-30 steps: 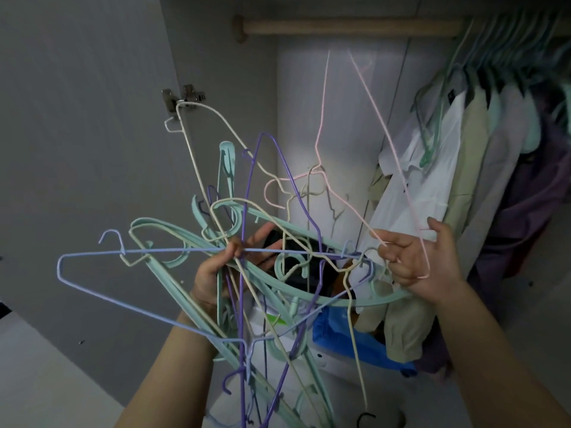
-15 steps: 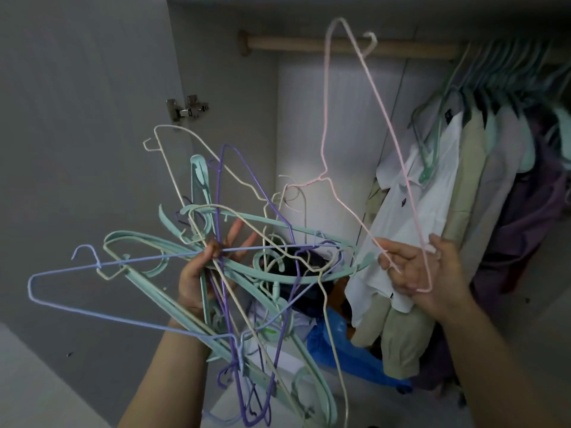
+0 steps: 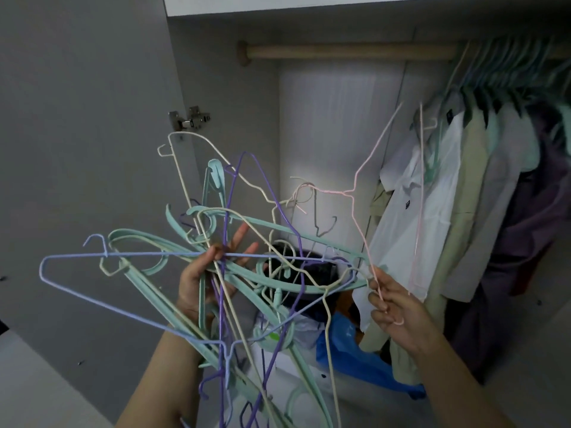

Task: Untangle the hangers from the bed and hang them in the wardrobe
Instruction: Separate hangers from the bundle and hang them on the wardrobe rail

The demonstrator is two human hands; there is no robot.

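Observation:
My left hand [image 3: 200,279] grips a tangled bundle of hangers [image 3: 234,267] in mint green, purple, pale blue and cream, held up before the open wardrobe. My right hand [image 3: 394,307] pinches the lower corner of a thin pink wire hanger [image 3: 360,183]. The pink hanger tilts to the right, its top near the hanging shirts; whether it is free of the bundle I cannot tell. Above runs the wooden wardrobe rod [image 3: 349,52], bare on its left stretch.
Shirts on mint hangers [image 3: 469,186] fill the right side of the rod. The open wardrobe door [image 3: 83,149] with its hinge [image 3: 188,118] stands at the left. A blue bag [image 3: 355,356] and folded items lie on the wardrobe floor below.
The pink hanger has come down and tipped rightward from near the rod to beside the shirts. My right hand has moved slightly down. The bundle in my left hand has stayed roughly in place.

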